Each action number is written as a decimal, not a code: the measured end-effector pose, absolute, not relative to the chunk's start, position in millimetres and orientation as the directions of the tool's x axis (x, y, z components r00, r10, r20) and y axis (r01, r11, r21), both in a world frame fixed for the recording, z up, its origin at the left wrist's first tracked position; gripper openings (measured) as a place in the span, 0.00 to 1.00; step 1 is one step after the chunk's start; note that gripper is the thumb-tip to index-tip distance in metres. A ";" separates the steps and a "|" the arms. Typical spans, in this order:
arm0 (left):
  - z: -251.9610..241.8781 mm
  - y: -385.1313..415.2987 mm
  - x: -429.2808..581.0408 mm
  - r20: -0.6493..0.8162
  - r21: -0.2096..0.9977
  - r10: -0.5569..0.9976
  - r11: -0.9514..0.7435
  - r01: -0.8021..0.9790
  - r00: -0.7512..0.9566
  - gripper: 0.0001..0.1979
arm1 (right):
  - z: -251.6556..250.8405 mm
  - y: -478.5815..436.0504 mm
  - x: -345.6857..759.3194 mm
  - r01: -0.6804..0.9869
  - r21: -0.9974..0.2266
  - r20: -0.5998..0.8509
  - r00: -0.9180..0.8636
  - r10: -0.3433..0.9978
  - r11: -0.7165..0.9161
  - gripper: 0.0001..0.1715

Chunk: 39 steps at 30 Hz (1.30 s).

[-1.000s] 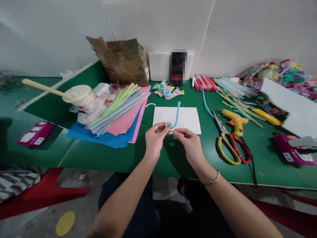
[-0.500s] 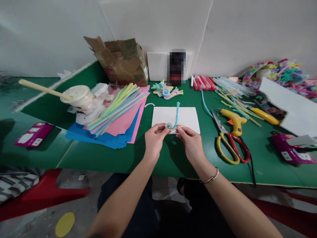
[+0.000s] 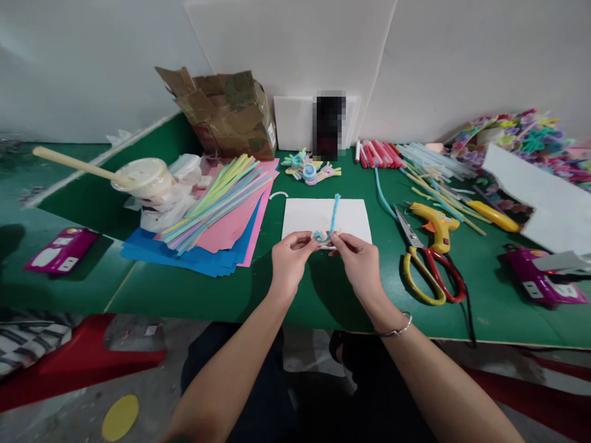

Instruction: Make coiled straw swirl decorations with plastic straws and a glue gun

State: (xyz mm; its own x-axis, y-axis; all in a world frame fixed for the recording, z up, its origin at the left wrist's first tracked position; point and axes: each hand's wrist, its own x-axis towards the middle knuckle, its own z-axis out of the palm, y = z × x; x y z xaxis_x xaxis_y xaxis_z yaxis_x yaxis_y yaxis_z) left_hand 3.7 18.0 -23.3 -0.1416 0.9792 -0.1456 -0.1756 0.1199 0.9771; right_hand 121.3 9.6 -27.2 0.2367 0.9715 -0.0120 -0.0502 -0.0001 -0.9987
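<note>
While both hands are hovering low over the table (image 3: 207,289) near its front edge, the left hand (image 3: 289,258) and the right hand (image 3: 360,264) are pinching a blue pipe cleaner (image 3: 333,216) between them. Its coiled end is sitting right between the two sets of fingertips: the left fingers (image 3: 302,241) are closing narrowly on the coil's left side and the right fingers (image 3: 339,241) narrowly on its right, so neither hand is nearer. From the coil the free tail is running straight away from the fingers, its long axis pointing toward the wall and leaning slightly right, over a white sheet (image 3: 353,218) lying just beyond the fingertips. Scissors (image 3: 431,271) and a glue gun (image 3: 436,223) are lying well right of the right fingers; a paper stack (image 3: 231,231) is lying left of the left fingers.
</note>
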 end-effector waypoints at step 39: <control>-26.8 22.3 -4.4 -0.063 0.997 0.995 0.066 0.038 -0.078 0.04 | -25.8 13.9 134.5 0.320 -0.923 0.224 -0.005 0.974 0.214 0.15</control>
State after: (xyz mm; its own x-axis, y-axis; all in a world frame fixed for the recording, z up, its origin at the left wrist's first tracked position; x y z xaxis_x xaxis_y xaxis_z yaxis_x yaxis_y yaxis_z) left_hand -4.4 22.3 -26.8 -0.0783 0.9949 -0.0629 0.0383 0.0661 0.9971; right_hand 134.5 13.9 -25.8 -0.0051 0.9745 0.2245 0.3199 0.2143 -0.9229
